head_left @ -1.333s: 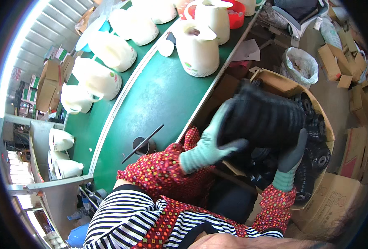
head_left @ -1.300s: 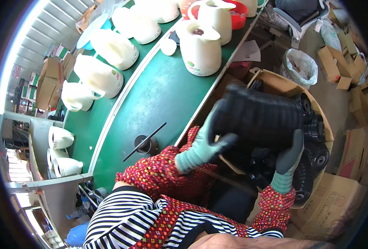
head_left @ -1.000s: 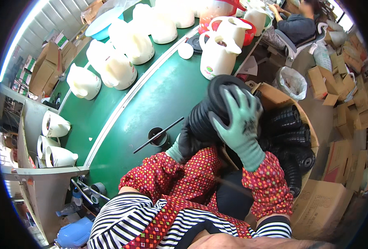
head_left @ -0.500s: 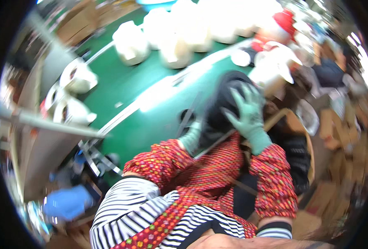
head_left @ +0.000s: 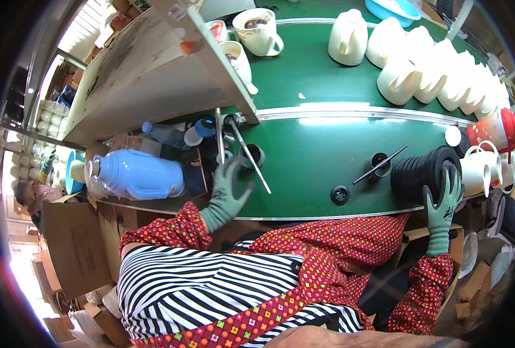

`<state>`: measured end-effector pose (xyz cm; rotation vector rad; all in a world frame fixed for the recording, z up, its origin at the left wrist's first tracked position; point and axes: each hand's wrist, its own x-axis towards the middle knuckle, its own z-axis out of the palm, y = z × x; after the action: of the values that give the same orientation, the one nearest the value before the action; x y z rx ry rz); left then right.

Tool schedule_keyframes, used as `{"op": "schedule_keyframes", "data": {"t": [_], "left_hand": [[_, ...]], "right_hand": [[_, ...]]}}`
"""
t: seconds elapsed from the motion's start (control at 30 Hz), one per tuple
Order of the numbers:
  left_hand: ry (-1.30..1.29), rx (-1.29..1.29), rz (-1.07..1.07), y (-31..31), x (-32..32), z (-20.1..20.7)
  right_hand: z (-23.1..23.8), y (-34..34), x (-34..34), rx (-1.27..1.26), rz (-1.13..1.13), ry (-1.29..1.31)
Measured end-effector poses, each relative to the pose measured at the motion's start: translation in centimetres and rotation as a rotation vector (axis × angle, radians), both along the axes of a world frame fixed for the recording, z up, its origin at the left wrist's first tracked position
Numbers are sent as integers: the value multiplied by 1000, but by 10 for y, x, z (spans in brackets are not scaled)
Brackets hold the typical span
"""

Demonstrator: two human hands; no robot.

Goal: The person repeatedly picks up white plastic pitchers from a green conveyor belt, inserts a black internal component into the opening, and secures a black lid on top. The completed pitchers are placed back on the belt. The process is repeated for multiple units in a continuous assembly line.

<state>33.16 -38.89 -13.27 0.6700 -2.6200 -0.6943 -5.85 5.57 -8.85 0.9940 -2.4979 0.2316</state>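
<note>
My left hand [head_left: 228, 196], in a pale green glove, is open above the table's near edge, thumb and fingers apart. Close to its fingertips are a dark cup [head_left: 250, 156] and a thin metal rod [head_left: 250, 155]. My right hand [head_left: 445, 200], gloved alike, rests with spread fingers against the right end of a stack of black ribbed rings [head_left: 420, 173] lying sideways on the green table [head_left: 304, 191]. Left of that stack lie another dark cup [head_left: 379, 165] with a rod [head_left: 380, 164] across it and a small black round cap [head_left: 340, 195].
Cream jug bodies [head_left: 349, 37] stand in rows at the back right. A red pot [head_left: 494, 130] and white jugs [head_left: 479, 171] are at far right. A blue thermos jug [head_left: 138, 174] lies under a metal-framed shelf [head_left: 153, 75] at left. An open carton [head_left: 77, 246] is below it.
The view has swung left. Both hands were at the black stack; my left hand has come away to the left, while my right hand stays against the stack, now on the table.
</note>
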Motion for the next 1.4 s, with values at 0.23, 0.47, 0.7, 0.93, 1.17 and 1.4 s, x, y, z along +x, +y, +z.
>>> {"op": "schedule_keyframes", "data": {"t": [0.23, 0.47, 0.7, 0.93, 1.17, 1.4], "left_hand": [[-544, -344, 520, -91, 67, -55], [-477, -333, 500, -112, 73, -74], [-378, -77, 647, -124, 49, -68], [-360, -120, 661, -137, 53, -70], [-170, -177, 688, -96, 64, -52], [-29, -71, 42, -8, 67, -14]], "right_hand": [[-5, -2, -3, 12, -22, 16], [-2, -10, 0, 28, -18, 76], [-5, -9, 1, 36, -96, 9], [-3, -11, 0, 59, -86, 48], [-4, -6, -8, 72, -67, 62], [1, -2, -10, 101, -62, 77]]}}
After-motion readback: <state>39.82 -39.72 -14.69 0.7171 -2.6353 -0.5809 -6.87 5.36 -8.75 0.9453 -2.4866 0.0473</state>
